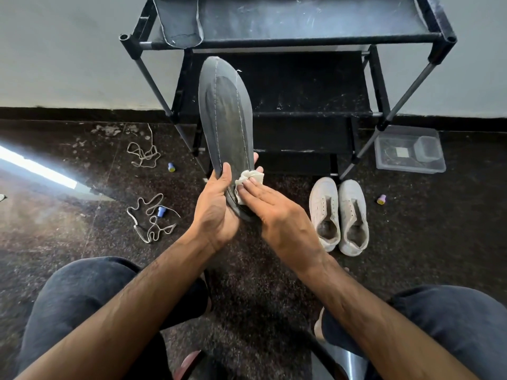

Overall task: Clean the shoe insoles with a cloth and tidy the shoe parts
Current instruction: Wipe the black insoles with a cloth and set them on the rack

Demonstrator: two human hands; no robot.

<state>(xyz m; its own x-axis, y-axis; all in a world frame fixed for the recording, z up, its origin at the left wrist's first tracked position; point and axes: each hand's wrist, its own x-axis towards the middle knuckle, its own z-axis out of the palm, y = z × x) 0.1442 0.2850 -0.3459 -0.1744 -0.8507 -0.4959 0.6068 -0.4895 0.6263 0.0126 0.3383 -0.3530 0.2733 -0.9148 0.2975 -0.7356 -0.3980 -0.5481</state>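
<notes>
Dark speckled stone floor (274, 311), pale wall behind, black skirting along its foot. Person seated, knees in dark trousers at the lower corners.

Long dark grey insole with pale stitch lines (225, 116): held up on end between the knees, toe pointing away towards the rack, heel end down in the palm. Left hand (216, 207) has a clenched grip around the heel end, thumb lying along the near edge. Right hand (277, 212) lies flat, fingers pressing a small crumpled off-white cloth (249, 182) against the lower face of the insole; grip clamped on the cloth rather than wrapped round it.

Step in hand, as I judge it: wiping this insole, cloth near the heel, most of the length above it not under the cloth. Next move likely calls for drawing the cloth up towards the toe while the left hand holds firm so the thin piece does not flex away.

Outward: a second dark insole (178, 20) hangs over the top shelf of the black metal-framed fabric shoe rack (301, 37). Pair of white laceless sneakers (338, 215) stand side by side on the floor to the right. Two loose tangled pale shoelaces (151, 218) lie to the left, well apart from the shoes. Clear plastic box (408, 149) sits by the rack's right leg.
</notes>
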